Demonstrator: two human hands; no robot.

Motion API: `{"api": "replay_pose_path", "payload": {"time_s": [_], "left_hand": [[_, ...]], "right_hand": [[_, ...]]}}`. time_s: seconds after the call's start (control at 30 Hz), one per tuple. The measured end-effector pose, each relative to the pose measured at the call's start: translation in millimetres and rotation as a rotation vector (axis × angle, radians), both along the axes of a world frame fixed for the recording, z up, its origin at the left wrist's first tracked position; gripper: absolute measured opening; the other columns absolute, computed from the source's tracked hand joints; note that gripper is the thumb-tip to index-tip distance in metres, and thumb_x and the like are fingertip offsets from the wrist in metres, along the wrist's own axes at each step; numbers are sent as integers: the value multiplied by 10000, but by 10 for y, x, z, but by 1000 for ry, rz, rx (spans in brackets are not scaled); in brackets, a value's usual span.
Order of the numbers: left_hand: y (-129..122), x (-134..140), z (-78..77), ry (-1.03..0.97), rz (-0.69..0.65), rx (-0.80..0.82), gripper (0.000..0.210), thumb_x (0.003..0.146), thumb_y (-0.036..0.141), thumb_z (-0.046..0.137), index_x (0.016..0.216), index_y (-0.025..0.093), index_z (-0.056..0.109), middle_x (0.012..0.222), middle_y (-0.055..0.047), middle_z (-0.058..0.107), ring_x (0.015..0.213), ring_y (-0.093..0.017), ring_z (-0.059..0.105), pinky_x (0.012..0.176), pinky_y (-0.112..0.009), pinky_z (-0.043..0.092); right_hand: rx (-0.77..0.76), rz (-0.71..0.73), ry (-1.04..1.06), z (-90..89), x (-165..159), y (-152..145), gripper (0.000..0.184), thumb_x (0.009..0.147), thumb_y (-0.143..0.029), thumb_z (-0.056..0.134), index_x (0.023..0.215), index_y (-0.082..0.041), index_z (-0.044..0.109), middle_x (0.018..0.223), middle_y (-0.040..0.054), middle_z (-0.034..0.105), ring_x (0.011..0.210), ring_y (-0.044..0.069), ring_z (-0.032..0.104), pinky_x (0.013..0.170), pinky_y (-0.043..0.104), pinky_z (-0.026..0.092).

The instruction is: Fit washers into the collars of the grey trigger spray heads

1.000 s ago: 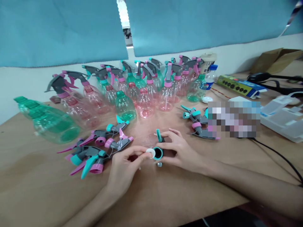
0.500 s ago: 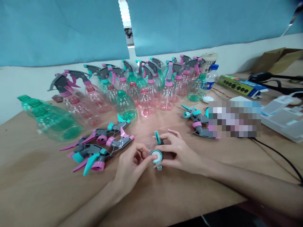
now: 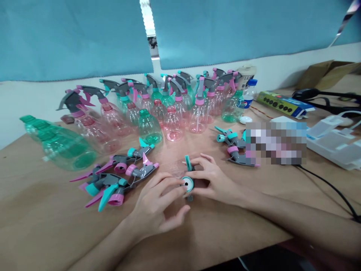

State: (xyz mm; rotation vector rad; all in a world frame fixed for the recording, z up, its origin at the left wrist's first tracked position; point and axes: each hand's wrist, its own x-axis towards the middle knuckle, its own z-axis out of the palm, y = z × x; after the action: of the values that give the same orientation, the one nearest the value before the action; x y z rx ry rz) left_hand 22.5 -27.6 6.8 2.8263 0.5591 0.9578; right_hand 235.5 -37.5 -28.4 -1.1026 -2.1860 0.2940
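Spray head [image 3: 192, 185] between the hands, open collar upward, white disc [image 3: 189, 186] inside; long axis runs away from the wearer. Right hand [image 3: 212, 180] grips it from the right. Left hand [image 3: 153, 203] meets the collar from the left, fingertips touching, thumb spread clear, apparently pinching nothing. Brown tabletop [image 3: 214, 235] below; bottles [image 3: 174, 128] beyond; blue covering [image 3: 84, 37] behind.

Bare hands [image 3: 156, 203] — bare forearms [image 3: 282, 218], fingers [image 3: 200, 174] seemingly slender

Soft shadows are cast on the brown tabletop [image 3: 42, 229], and one patch [image 3: 276, 143] (right of centre) is coarsely pixelated.
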Motion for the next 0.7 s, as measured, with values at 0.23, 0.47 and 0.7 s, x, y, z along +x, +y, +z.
{"api": "replay_pose_path", "payload": {"time_s": [0.23, 0.47, 0.7], "left_hand": [[-10, 0, 8, 52, -17, -34, 316, 749, 236, 629, 1061, 195, 610, 1003, -79, 663, 915, -231, 572, 818, -398, 485], [-5, -30, -8, 97, 21, -34, 289, 741, 281, 615, 1021, 209, 600, 998, -61, 681, 926, -249, 557, 831, -420, 406], [-41, 20, 13, 105, 19, -2, 274, 738, 306, 648, 986, 199, 598, 989, -57, 685, 911, -238, 564, 798, -371, 408]], "right_hand": [[-3, 7, 14, -12, 9, 7, 271, 784, -432, 675, 1016, -291, 689, 1145, 48, 579, 1176, 217, 487, 1060, 481, 260], [-9, 15, 36, -10, 4, 2, 297, 776, -472, 671, 1020, -303, 692, 1140, 53, 571, 1177, 214, 486, 1065, 476, 248], [1, 19, 19, -24, 0, -6, 293, 787, -450, 667, 1035, -297, 690, 1151, 58, 572, 1177, 219, 485, 1059, 481, 255]]}}
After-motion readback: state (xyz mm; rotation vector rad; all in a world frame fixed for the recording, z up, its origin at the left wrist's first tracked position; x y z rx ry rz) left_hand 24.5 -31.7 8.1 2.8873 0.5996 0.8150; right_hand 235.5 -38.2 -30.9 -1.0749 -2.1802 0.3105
